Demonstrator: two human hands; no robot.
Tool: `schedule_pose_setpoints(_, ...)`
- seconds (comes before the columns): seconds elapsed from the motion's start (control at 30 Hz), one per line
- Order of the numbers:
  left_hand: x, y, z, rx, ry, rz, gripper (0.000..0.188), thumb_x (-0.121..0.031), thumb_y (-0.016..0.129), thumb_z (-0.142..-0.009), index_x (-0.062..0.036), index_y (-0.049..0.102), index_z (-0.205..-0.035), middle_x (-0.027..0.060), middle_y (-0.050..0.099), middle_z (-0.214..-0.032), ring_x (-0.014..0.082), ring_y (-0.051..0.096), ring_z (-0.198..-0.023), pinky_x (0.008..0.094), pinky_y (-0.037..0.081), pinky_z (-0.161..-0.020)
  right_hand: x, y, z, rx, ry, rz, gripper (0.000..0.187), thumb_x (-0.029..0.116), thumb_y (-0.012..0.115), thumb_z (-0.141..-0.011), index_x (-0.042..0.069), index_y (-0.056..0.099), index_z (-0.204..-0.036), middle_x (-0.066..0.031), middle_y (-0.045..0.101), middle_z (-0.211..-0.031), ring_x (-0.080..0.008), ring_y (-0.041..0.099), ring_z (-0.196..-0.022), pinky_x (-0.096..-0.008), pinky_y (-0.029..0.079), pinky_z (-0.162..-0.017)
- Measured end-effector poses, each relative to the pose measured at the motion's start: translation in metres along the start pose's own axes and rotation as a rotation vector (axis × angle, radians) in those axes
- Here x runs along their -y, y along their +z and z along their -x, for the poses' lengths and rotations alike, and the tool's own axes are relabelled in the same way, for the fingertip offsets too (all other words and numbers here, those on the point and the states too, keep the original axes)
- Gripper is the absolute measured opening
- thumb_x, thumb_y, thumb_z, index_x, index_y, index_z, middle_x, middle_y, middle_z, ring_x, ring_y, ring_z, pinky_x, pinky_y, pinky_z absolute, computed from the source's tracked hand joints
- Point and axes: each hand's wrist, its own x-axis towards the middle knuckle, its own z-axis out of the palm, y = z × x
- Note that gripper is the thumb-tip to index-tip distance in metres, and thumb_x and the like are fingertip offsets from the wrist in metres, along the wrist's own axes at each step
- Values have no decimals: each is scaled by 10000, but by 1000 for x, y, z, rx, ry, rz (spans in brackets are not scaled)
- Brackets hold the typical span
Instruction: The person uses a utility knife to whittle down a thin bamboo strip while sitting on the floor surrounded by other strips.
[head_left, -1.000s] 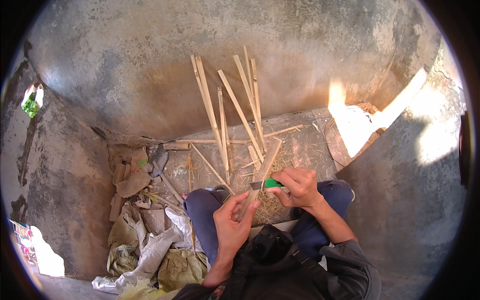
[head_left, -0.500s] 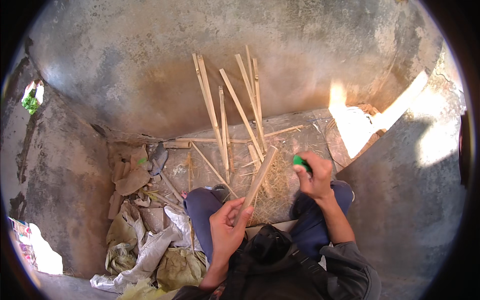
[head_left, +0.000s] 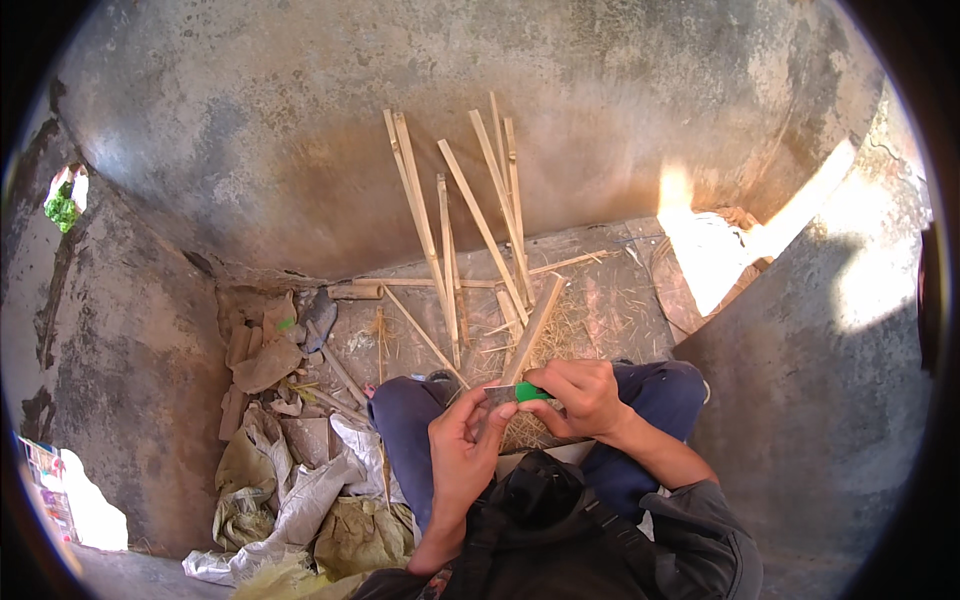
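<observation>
My left hand (head_left: 468, 440) is closed round the near end of a split bamboo strip (head_left: 535, 328), which points away from me and slightly right. My right hand (head_left: 582, 398) grips the green handle of a knife (head_left: 531, 392). The short blade lies across the strip near the left fingers and reaches toward them. My right thumb is close to the left fingertips. Thin shavings (head_left: 575, 335) lie on the floor beyond the hands. The strip's near end is hidden in my left hand.
Several bamboo strips (head_left: 482, 220) lean against the far concrete wall (head_left: 480, 60). Crumpled sacks (head_left: 350, 530) lie at the lower left, below broken tile pieces (head_left: 265, 362). A concrete wall (head_left: 800, 400) stands close on the right. Sunlight falls on a sheet (head_left: 705, 265) at the far right.
My right hand has swung left and down with the knife, bringing the blade onto the bamboo strip. The strip has shifted a little, its far end now farther away and to the right.
</observation>
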Motion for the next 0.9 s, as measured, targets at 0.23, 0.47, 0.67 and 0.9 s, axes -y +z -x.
schedule_pose_setpoints(0.23,3,2,1,-6,37,-41,280,-54,781,-1066,93,703,-1291,47,781,-1062,23,649,-933,183,504,-742,-3,0,-1,-25,-6,66,296,393,832,-974,108,761,-1008,-26,625,-732,-222,671,-581,-362,517,-521)
schedule_pose_setpoints(0.47,8,1,2,-17,57,-57,232,-50,778,-1066,98,700,-1227,59,790,-1034,26,655,-922,191,509,-744,-3,-3,-4,-47,-21,126,308,415,844,-954,118,767,-972,-9,596,-710,-196,647,-564,-344,494,-512)
schedule_pose_setpoints(0.67,4,1,2,-24,72,-73,237,-26,769,-1063,107,703,-1247,103,808,-1057,82,727,-1001,229,570,-845,-2,-8,-9,-73,-43,176,309,428,855,-931,132,775,-966,-2,598,-705,-192,633,-556,-346,479,-506)
schedule_pose_setpoints(0.9,1,-1,4,13,82,-115,256,-25,708,-1101,98,680,-1323,72,781,-1073,66,705,-964,191,527,-778,-6,-16,-10,-63,-22,237,339,412,854,-943,87,760,-954,-30,609,-687,-222,639,-549,-354,483,-514)
